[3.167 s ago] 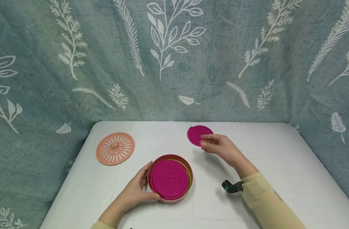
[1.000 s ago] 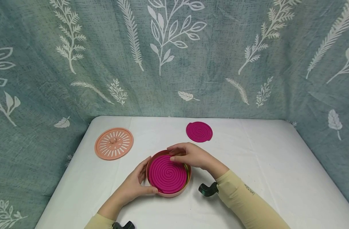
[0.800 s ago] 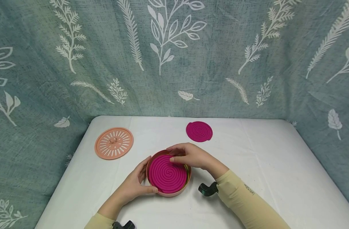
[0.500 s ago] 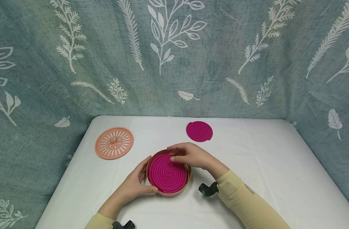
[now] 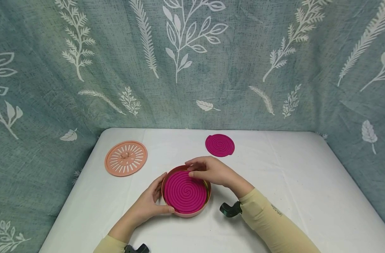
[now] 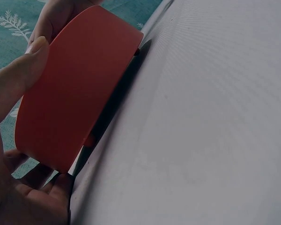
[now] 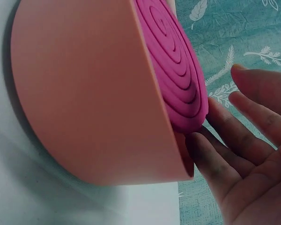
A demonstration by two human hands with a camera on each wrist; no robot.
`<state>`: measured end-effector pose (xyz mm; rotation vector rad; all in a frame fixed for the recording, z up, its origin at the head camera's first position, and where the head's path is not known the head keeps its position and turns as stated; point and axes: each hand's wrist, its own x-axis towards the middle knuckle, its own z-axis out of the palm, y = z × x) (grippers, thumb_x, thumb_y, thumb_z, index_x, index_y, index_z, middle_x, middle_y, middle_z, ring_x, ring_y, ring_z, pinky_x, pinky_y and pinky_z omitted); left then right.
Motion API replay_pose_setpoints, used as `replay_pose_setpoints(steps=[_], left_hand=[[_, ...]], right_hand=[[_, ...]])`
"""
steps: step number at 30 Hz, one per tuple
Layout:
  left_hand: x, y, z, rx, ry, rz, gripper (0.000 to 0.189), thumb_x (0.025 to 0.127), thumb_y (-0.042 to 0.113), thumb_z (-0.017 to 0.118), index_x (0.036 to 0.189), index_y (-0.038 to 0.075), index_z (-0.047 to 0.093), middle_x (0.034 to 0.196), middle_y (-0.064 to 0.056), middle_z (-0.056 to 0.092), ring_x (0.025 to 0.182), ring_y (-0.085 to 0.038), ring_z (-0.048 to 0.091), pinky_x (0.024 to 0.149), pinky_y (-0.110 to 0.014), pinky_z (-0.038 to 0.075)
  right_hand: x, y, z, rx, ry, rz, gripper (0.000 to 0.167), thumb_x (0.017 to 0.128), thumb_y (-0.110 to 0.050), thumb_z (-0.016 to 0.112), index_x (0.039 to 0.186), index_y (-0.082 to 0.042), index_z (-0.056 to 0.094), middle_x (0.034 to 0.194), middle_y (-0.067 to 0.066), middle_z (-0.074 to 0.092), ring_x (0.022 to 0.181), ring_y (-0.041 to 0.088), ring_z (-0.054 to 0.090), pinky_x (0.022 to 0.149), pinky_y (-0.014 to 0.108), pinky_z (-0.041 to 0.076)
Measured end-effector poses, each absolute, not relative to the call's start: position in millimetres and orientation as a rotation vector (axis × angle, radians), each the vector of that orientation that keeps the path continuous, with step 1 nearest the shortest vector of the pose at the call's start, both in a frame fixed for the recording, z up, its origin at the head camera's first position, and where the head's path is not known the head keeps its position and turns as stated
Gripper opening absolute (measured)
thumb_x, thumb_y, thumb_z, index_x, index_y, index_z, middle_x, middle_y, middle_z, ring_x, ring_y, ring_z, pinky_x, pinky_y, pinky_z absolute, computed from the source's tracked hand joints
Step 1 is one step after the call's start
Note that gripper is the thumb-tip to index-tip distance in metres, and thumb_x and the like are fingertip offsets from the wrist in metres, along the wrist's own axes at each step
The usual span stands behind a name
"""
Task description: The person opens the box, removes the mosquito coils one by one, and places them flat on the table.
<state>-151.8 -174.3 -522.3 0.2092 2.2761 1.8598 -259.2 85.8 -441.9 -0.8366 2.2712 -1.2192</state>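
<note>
- Between the left grip and the right grip: round box, salmon-coloured and open at the top, upright on the white desk.
- Left grip: curled round the near-left side of the box, thumb along the wall towards the wearer, fingers on the wall further off.
- Right grip: at the far-right part of the rim, fingers bent and parted. Fingertips meet the edge of the magenta coil; whether they pinch it or only touch it, cannot tell.
- Magenta coil: between both grips, spiral face up at the mouth of the box. Right wrist view shows part of its edge past the rim, against the leaf-printed cloth.
- Just left of the right grip's wrist, at the inner wall of the box: narrow yellow-green edge, mostly covered by the coil.
- Beyond the right grip, near it: second coil, magenta, smaller in the head view, flat on the desk.
- Beyond the left grip and to its left: slotted disc, peach-coloured, raised knob at centre, apart from both grips.
</note>
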Motion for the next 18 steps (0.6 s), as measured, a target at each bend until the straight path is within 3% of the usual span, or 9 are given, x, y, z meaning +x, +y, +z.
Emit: replay_pose_setpoints(steps=[18], left_hand=[[-152.7,-174.8,-523.8,0.222,2.258,1.881,0.118,0.063,0.023,0.096,0.157,0.022,0.025,0.157,0.0,0.031,0.144,-0.015,0.028,0.114,-0.022,0.026]], right_hand=[[-259.1,88.2,-440.4,-0.856,2.214,-1.332,0.041,0.089,-0.02,0.075,0.129,-0.011,0.066,0.106,-0.006,0.07,0.101,0.013,0.065,0.088,0.03,0.057]])
